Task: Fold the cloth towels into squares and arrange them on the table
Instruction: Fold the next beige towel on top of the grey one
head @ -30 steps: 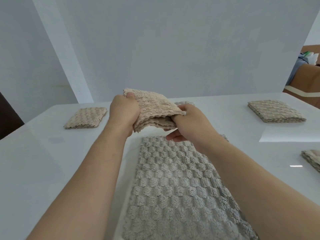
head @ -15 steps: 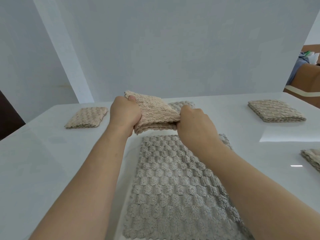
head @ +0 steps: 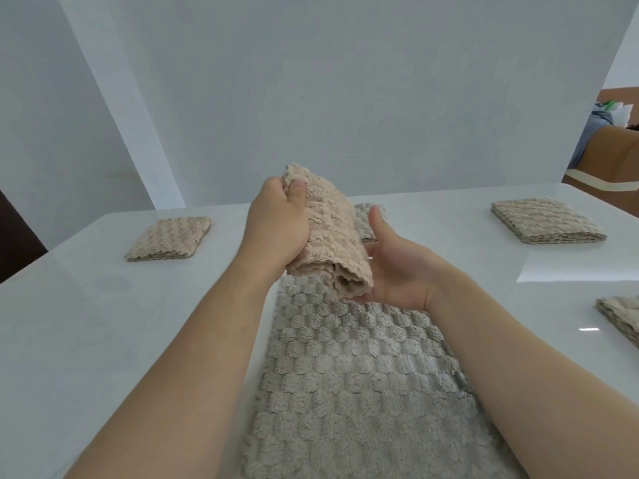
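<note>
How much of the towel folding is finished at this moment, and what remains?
Done: the left square, the far right square and the right-edge square lie folded. In hand: the left hand grips a folded beige towel, right hand open beside it. Left: the grey towel lies flat, unfolded.

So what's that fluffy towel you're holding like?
The beige towel looks soft and bumpy, like plush cloth. It is folded into a thick bundle, layered edges showing at its lower end. It is tilted in the air above the spread grey towel. The left hand grips its upper part; the open right hand cups its lower end.
</note>
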### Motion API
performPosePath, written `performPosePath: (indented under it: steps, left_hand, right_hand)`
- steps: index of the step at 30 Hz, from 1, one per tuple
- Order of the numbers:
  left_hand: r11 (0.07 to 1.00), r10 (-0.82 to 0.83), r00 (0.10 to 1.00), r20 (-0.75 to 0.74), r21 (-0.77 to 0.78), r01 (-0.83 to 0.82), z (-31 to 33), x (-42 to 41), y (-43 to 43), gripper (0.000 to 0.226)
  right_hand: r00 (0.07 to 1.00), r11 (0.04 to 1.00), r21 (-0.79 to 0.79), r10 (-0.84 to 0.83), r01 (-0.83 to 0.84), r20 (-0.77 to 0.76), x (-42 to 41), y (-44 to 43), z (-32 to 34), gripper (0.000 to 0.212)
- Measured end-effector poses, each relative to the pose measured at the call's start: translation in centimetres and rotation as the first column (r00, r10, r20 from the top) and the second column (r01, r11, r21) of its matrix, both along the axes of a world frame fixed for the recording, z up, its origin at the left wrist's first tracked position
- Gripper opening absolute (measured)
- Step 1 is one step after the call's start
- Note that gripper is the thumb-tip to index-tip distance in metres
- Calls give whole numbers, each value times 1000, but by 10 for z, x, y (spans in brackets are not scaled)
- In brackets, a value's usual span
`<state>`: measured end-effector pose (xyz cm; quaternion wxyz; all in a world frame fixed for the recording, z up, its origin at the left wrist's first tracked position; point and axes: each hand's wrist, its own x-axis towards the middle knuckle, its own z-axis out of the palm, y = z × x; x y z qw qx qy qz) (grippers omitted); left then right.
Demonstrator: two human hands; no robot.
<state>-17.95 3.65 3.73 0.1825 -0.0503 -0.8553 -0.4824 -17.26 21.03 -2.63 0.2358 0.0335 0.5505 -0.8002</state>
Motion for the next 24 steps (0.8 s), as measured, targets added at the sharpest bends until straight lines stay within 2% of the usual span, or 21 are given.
performPosePath:
  steps: [2, 3, 5, 7, 9, 11, 14, 20, 24]
  left_hand:
    - [999, -49, 999, -3, -17, 49, 0, 5, 7, 33]
    - [998, -66, 998, 1, -20, 66, -1, 6, 9, 33]
    - [997, -76, 997, 8, -14, 76, -4, 5, 9, 33]
    - [998, -62, 998, 12, -11, 63, -7, 3, 8, 33]
    - [998, -46, 999, 17, -31, 46, -12, 1, 9, 33]
    - [998, -52, 998, 18, -38, 53, -18, -1, 10, 32]
    - [997, -69, 997, 39, -14, 70, -25, -6, 10, 33]
    - [992, -6, 980, 199, 122, -19, -36, -12, 17, 34]
    - [992, 99, 990, 100, 63, -106, -49, -10, 21, 42]
  right_hand:
    - [996, 990, -107, -88, 91, 30, 0, -5, 3, 89]
    - [986, 979, -113, -167, 169, 24, 1, -7, 7, 80]
    - [936, 937, -28, -349, 348, -38, 0, -7, 15, 61]
    - [866, 858, 144, -466, 493, -182, 1, -8, 22, 51]
    - [806, 742, 341, -451, 577, -383, 4, -10, 28, 50]
    - [739, 590, 470, -376, 657, -559, 9, -11, 29, 48]
    - [704, 446, 564, -260, 695, -661, 17, -10, 30, 37]
    - [697, 381, 600, -204, 704, -688, 21, -15, 29, 33]
    - [715, 365, 626, -200, 689, -670, 21, -21, 26, 34]
